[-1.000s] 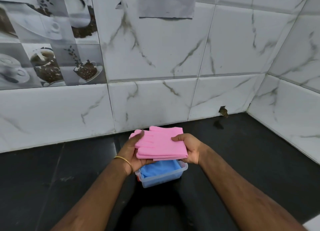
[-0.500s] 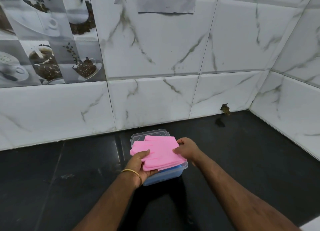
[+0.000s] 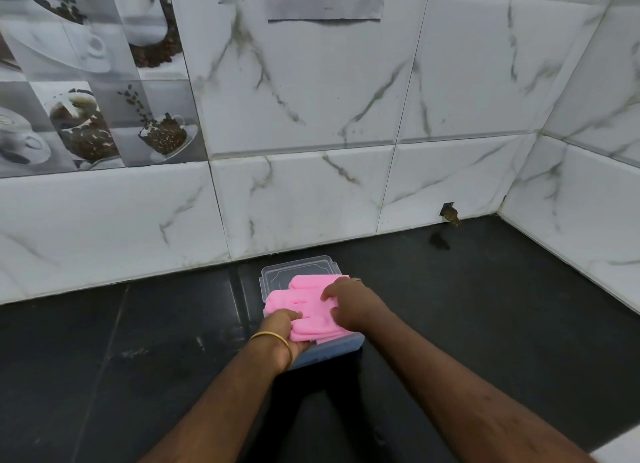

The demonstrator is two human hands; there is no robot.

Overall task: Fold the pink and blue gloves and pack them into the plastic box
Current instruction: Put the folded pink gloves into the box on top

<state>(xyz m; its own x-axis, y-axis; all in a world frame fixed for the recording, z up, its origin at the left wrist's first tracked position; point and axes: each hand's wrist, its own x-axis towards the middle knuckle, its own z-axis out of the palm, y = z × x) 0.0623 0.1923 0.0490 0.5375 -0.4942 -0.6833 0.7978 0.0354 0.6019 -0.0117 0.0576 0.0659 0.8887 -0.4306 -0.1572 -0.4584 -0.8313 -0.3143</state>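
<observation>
The folded pink gloves lie on top of the clear plastic box, which stands on the black counter. My left hand grips their near-left edge, thumb on top and fingers underneath. My right hand presses down on their right side with fingers bent. The blue gloves inside the box are hidden under the pink ones; only a bluish tint shows through the front wall. The box's clear lid lies flat just behind the box.
The black counter runs left and right of the box. A white marble-tiled wall rises just behind the lid and turns a corner at the right. A small brown object sits at a hole in the wall base.
Both hands have lowered the pink gloves from above the box onto it. The right hand has shifted from the side edge to press on top.
</observation>
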